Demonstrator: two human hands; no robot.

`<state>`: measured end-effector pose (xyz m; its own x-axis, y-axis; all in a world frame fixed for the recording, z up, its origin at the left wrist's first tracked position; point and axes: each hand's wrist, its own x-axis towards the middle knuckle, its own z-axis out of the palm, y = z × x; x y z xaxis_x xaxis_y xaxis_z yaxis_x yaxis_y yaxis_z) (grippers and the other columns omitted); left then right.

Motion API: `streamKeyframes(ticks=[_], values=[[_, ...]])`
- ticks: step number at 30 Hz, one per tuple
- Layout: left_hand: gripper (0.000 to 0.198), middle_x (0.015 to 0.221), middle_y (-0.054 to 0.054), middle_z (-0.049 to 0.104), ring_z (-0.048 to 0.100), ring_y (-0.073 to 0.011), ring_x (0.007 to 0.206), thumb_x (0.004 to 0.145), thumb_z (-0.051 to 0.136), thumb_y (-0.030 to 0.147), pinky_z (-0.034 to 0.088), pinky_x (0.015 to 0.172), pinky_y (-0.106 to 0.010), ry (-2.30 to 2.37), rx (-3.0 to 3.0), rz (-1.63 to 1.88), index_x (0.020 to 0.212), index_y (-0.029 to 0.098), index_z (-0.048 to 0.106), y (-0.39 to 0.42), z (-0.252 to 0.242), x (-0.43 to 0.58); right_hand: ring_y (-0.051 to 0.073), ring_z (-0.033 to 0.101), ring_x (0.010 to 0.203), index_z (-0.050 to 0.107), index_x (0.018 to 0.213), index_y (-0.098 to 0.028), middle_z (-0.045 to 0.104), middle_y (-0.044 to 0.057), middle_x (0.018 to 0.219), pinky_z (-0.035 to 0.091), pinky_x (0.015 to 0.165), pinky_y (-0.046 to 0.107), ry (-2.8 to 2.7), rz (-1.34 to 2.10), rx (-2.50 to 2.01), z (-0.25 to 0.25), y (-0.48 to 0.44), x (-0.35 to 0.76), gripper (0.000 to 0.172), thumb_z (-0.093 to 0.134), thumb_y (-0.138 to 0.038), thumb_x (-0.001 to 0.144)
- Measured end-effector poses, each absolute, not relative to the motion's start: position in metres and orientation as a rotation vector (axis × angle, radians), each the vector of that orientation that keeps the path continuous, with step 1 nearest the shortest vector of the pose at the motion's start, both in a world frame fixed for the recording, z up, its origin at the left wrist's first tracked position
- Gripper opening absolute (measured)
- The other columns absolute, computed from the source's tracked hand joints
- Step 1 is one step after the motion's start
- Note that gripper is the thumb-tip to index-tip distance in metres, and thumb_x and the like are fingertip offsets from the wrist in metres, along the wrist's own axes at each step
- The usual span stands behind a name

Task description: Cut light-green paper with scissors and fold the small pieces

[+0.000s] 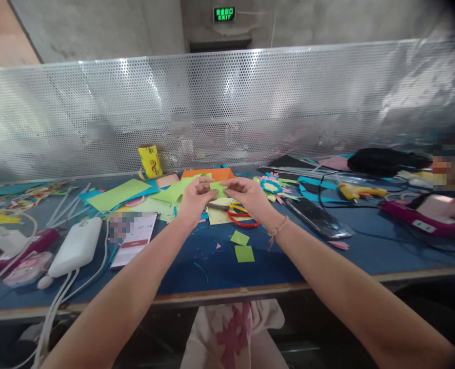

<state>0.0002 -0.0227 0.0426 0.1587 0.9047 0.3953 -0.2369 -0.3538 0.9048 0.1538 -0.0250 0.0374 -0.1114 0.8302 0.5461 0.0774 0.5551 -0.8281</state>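
Observation:
Between my two hands is a small piece of green paper (218,188), pinched at its left edge by my left hand (199,196) and at its right edge by my right hand (248,196). Thumbs and fingertips of both hands are closed on it. Just below the paper lie scissors with red and yellow handles (243,221), partly covered by my right hand. Two small green paper squares (244,253) rest on the blue table nearer to me. Behind my hands are larger green sheets (171,190) and an orange sheet (189,173).
A lit phone (135,240) and a white power bank (77,246) with cables lie left. To the right are a dark phone (319,218), a yellow glue gun (360,192) and a purple power strip (423,218). A perforated metal screen (227,102) rises behind the table (189,256).

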Motion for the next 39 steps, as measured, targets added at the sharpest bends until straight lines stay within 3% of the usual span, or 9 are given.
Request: streamKeyframes(ticks=[5,10,26,39], values=[[0.03,0.068,0.002,0.059,0.054,-0.0081,0.062,0.063,0.064,0.016,0.042,0.062,-0.023,0.681,1.518,1.457,0.09,0.018,0.052,-0.024,0.043,0.0,0.013,0.059,0.075,0.064,0.082,-0.02,0.065,0.002,0.08,0.047,0.075,0.033,-1.508,0.792,-0.8,0.04,-0.026,0.154,0.018,0.065,-0.024,0.065],[0.016,0.066,0.001,0.059,0.052,-0.0079,0.059,0.063,0.064,0.018,0.042,0.061,-0.023,0.74,1.616,1.499,0.078,0.017,0.058,-0.023,0.043,0.001,0.012,0.056,0.065,0.065,0.08,-0.02,0.063,0.001,0.071,0.047,0.066,0.031,-1.485,0.802,-0.848,0.041,-0.029,0.153,0.016,0.065,-0.025,0.065],[0.017,0.063,0.0,0.059,0.055,-0.0079,0.06,0.057,0.07,0.019,0.046,0.063,-0.025,0.718,1.224,1.377,0.071,0.014,0.062,-0.024,0.046,0.002,0.013,0.058,0.068,0.065,0.081,-0.021,0.065,0.001,0.073,0.047,0.067,0.031,-1.578,0.724,-0.865,0.043,-0.032,0.15,0.015,0.064,-0.025,0.067],[0.017,0.066,-0.001,0.062,0.056,-0.0082,0.062,0.056,0.071,0.017,0.044,0.063,-0.024,0.659,1.187,1.325,0.071,0.015,0.063,-0.022,0.044,0.001,0.013,0.056,0.071,0.068,0.076,-0.026,0.062,0.0,0.076,0.045,0.067,0.031,-1.64,0.427,-0.825,0.044,-0.036,0.153,0.009,0.061,-0.024,0.072]])
